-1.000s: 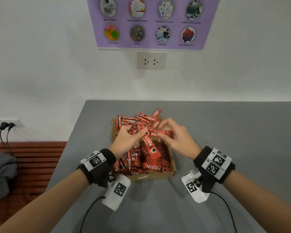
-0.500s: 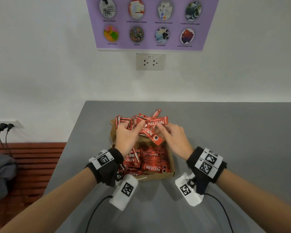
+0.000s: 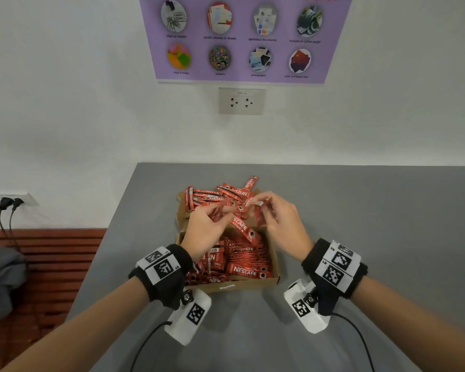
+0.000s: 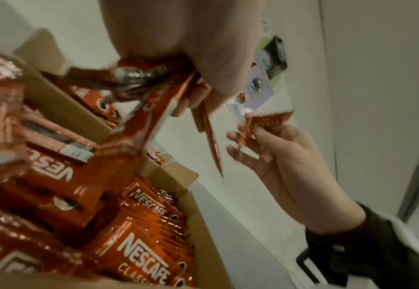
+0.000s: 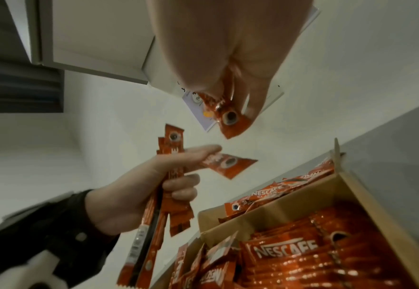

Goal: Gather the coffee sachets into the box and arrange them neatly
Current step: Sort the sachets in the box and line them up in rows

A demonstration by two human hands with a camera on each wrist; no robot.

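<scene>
A brown cardboard box (image 3: 242, 284) sits on the grey table, its near half packed with rows of red Nescafe sachets (image 3: 249, 271). A loose heap of sachets (image 3: 220, 194) covers its far half. My left hand (image 3: 211, 224) hovers over the box and grips a bundle of several sachets (image 5: 163, 195). One long sachet (image 3: 243, 229) slants down from that hand toward the box. My right hand (image 3: 269, 210) is beside it, pinching a single sachet (image 5: 230, 119) between thumb and fingertips.
The grey table (image 3: 373, 237) ends at a white wall with a socket (image 3: 241, 101) and a purple poster (image 3: 242, 36). Left of the table stand a wooden bench (image 3: 46, 253) and grey cloth (image 3: 0, 280).
Both hands have lifted from the heap at the box's far half, the left one now holding a bundle of sachets, the right one a single sachet drawn apart from it.
</scene>
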